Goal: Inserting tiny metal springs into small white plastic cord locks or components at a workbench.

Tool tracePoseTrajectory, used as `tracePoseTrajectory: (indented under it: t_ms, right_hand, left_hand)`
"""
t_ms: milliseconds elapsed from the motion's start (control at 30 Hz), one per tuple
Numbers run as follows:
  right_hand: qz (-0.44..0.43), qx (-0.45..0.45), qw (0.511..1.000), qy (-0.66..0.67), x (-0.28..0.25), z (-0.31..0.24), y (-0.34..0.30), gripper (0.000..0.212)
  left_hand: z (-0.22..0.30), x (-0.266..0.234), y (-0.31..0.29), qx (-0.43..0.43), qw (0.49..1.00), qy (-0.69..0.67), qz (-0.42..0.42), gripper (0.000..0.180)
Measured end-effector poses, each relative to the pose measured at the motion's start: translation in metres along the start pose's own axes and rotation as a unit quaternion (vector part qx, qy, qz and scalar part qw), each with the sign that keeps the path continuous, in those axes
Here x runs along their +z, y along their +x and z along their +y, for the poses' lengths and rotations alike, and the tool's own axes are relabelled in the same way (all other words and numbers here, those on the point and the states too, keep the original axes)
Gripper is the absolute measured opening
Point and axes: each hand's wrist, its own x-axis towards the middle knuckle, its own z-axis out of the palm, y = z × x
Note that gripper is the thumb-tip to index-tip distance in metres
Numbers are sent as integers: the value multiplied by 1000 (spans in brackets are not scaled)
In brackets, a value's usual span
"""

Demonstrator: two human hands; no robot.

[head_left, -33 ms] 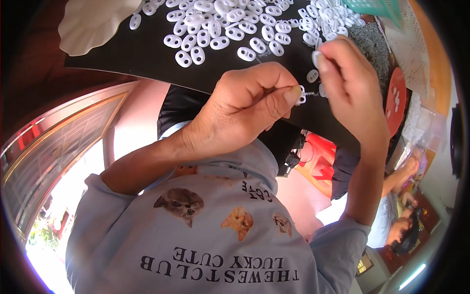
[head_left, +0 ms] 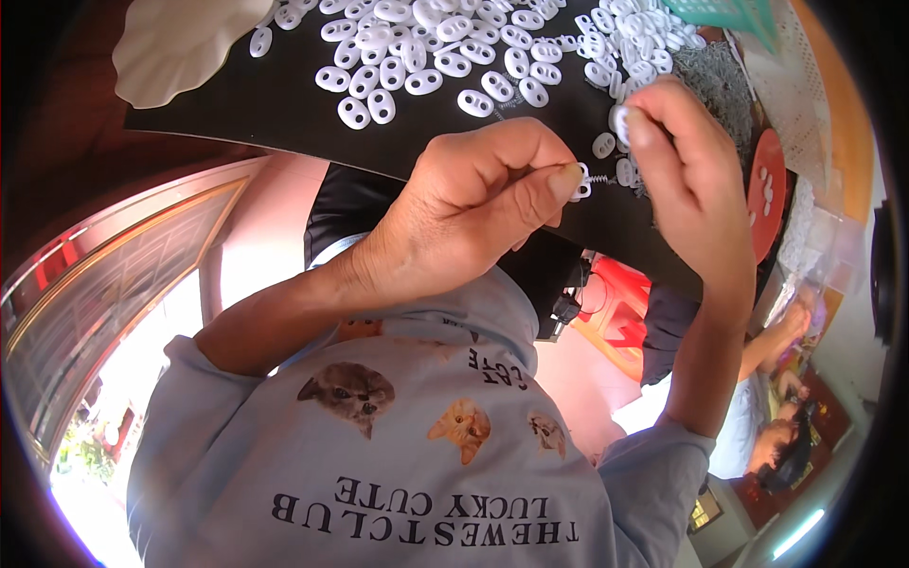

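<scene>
Between the thumb and forefinger of my left hand [head_left: 488, 204] is a small white plastic cord-lock part [head_left: 582, 184]. A thin metal spring [head_left: 600, 179] sticks out of it to the right. Just right of and above it, my right hand [head_left: 689, 180] pinches a white oval cord-lock piece [head_left: 620, 124]; the fingertips cover part of it. The two pieces are apart. Loose on the black tabletop [head_left: 256, 114] beside the right fingers lie a two-holed white piece [head_left: 604, 145] and another white piece [head_left: 625, 172].
White oval two-holed pieces [head_left: 407, 74] are heaped at the far middle, smaller white parts [head_left: 634, 33] right of them. Metal springs [head_left: 717, 90] pile behind my right hand. Around stand a red dish [head_left: 767, 216], a teal basket [head_left: 734, 17] and a pale scalloped dish [head_left: 185, 47]. Another person [head_left: 743, 435] is at right.
My right hand has shifted slightly right and down, and the oval piece in it has turned to show more of its face. My left hand stays almost still with its part and spring.
</scene>
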Motion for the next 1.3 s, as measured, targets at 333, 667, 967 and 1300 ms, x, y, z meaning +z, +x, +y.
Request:
tracePoseTrajectory:
  t_ms: [333,667,967,1300]
  right_hand:
    - [-40,204,940,269,-6,-18,-26,19]
    - [-20,120,955,270,7,-11,-33,18]
    - [7,140,954,264,10,-16,-34,20]
    - [28,221,933,283,17,-29,-36,16]
  left_hand:
    - [4,6,1,-29,999,25,-7,15]
    - [2,12,1,-13,999,41,-11,15]
    - [2,15,3,-18,998,63,6,17]
    - [3,16,4,-11,997,65,27,19]
